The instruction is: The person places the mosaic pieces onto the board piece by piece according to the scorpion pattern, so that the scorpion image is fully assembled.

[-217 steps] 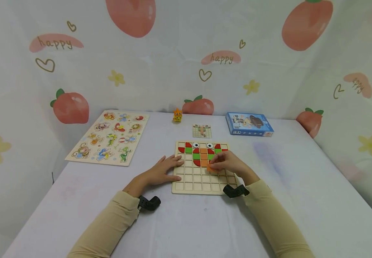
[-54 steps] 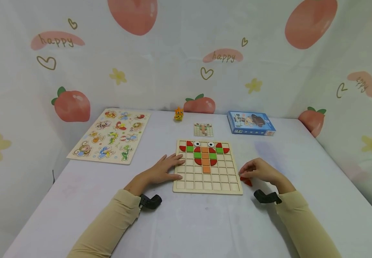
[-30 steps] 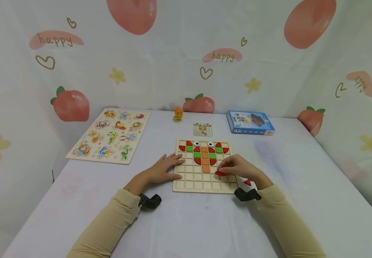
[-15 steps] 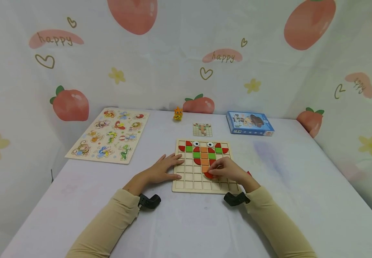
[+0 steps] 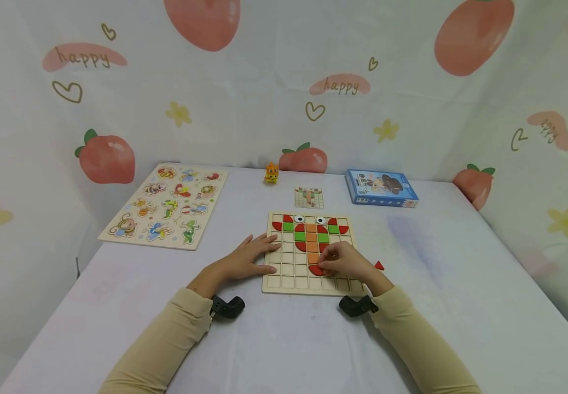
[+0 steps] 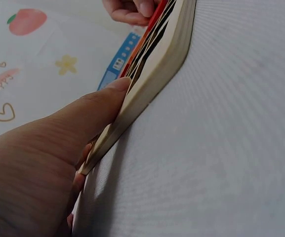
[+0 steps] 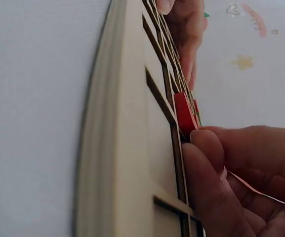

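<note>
A wooden grid board (image 5: 288,282) lies on the table, its upper cells filled with red, green and orange pieces and two eye pieces. My right hand (image 5: 345,262) pinches a red rounded piece (image 5: 315,270) just below the lowest orange square (image 5: 313,258). In the right wrist view, thumb and fingertip meet at the tilted red piece (image 7: 184,113); a thin reddish edge shows behind the curled fingers. My left hand (image 5: 244,260) rests with spread fingers on the board's left edge. Its thumb (image 6: 95,108) lies on the rim in the left wrist view.
A red triangle piece (image 5: 379,266) lies just right of the board. Behind the board are a small pattern card (image 5: 308,198), an orange toy figure (image 5: 271,173) and a blue box (image 5: 381,189). A picture puzzle board (image 5: 166,208) lies at the left.
An orange square was set in the middle column. My right hand then picked up a red piece right of the board and carried it left, under that square. The left hand stays put.
</note>
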A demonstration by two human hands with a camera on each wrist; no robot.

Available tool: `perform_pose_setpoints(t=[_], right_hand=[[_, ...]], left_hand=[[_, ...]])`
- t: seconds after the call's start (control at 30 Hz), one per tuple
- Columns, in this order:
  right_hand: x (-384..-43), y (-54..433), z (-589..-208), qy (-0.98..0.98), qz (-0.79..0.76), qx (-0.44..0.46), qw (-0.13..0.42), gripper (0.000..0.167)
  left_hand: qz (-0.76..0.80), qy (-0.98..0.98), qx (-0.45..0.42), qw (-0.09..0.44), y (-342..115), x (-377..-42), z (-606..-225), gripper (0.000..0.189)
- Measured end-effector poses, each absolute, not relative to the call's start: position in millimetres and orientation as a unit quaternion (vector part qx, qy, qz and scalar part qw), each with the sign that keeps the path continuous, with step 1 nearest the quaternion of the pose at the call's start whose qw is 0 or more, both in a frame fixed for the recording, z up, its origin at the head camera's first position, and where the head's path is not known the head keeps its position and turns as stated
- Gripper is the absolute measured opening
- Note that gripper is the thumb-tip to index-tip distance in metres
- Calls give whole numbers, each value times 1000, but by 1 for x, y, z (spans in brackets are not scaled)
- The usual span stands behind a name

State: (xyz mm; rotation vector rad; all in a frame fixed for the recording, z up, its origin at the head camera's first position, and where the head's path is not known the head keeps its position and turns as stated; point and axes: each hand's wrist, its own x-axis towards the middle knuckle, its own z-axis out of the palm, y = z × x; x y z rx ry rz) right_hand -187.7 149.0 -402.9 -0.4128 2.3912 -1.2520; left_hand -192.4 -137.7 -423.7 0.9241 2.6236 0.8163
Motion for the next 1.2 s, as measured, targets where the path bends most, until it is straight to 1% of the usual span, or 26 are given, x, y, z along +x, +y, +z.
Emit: perform_pose_setpoints(t=[0.33, 0.63, 0.73, 0.83, 0.97, 1.2], right_hand=[[-185, 146, -399, 876, -405, -198, 172, 17], [-183, 141, -399, 888, -394, -183, 151, 11], [-183, 143, -398, 889, -390, -184, 154, 10], [-185, 148, -398, 883, -398, -183, 169, 11], [-188, 157, -396, 869, -428, -162, 190, 16], [-186, 181, -391, 871, -439, -117, 189, 25]], left_hand=[[281, 898, 319, 118, -139, -192, -422, 65], [282, 898, 316, 119, -139, -192, -421, 65], [282, 898, 316, 120, -139, -192, -423, 66], [282, 897, 317, 120, -138, -193, -424, 66], [283, 897, 316, 121, -137, -193, -425, 66], [281, 900, 311, 122, -137, -193, -426, 66]])
